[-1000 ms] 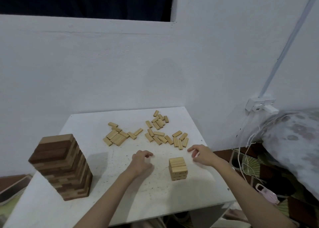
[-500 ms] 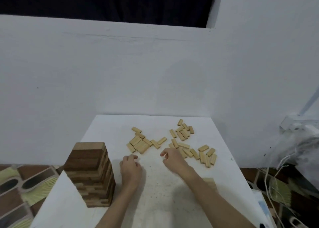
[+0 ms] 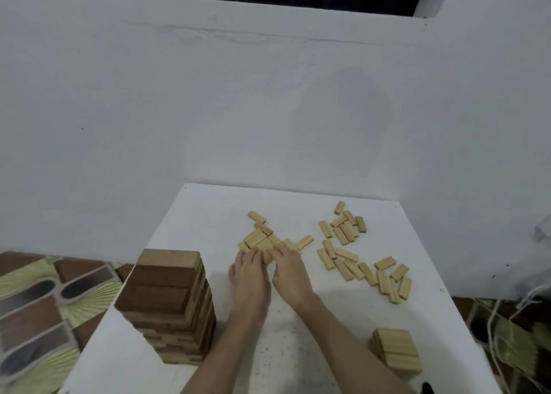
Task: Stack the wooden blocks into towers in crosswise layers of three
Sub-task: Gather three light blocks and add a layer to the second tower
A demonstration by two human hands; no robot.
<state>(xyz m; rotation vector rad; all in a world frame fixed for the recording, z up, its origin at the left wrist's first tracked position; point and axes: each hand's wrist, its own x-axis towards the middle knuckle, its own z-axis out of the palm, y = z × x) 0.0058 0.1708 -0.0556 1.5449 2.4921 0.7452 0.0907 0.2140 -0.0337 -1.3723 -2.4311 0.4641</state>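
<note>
A: Bench (image 3: 190, 372) is carrying a dark tower (image 3: 170, 307) and a pale stack (image 3: 395, 350).

B: Both hands, left (image 3: 250, 274) and right (image 3: 290, 269), are gathering loose blocks (image 3: 262, 240); fingers (image 3: 275, 252) curling onto them, probably collecting the next layer.

Pale tan loose blocks (image 3: 343, 253) on a white table (image 3: 208, 214), dark-and-light brown banded tower (image 3: 173, 307), white wall (image 3: 179, 110).

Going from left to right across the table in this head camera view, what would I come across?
Tall dark tower → left hand → right hand, both hands at the near cluster of loose blocks → scattered pale blocks → short pale tower.
</note>
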